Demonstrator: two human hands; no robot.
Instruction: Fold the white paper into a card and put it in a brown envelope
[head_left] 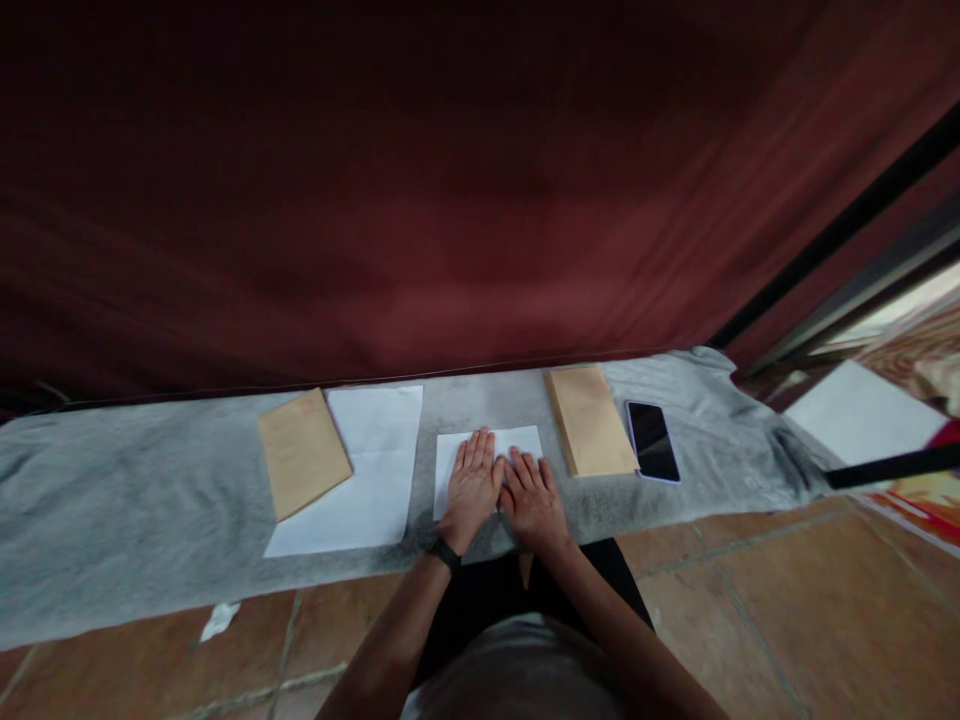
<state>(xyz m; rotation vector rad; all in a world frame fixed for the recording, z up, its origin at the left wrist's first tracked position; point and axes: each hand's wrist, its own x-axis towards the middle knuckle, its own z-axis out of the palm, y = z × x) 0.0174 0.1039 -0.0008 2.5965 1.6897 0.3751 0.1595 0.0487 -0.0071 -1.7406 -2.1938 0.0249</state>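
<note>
1. L hand (474,485): ctr of frame, a bit below mid-height. Spread flat, fingers straight & close together, lying on the white paper (445,465); pressing on it, nothing gripped. Dark wristband (445,554) on that wrist.
2. R hand (534,500): just R of the other, also flat & opened out, fingers slightly apart, over the paper's R part. Nothing gripped. Thumbs v. close; can't tell if they touch.
3. The white paper: lower ctr, flat on the grey cloth (150,500), mostly under both hands. L edge, top edge & top R corner show; can't tell how many layers.
4. Ctr-L: large white sheet (382,470) w/ faint crease across it, flat on cloth. Brown packet (304,455) set at an angle, overlapping its L side.
5. Ctr-R: thick brown stack (592,420), near R hand but apart from it. Phone (655,442) w/ dark screen & pale purple edge right next to its lower R corner.
6. Upper frame: dark red fabric (450,250) behind cloth.
7. Bottom: tiled floor (825,600); white scrap (219,621) on it, lower L.
8. Far R: white panel (866,412), partly behind a black bar (896,467).
</note>
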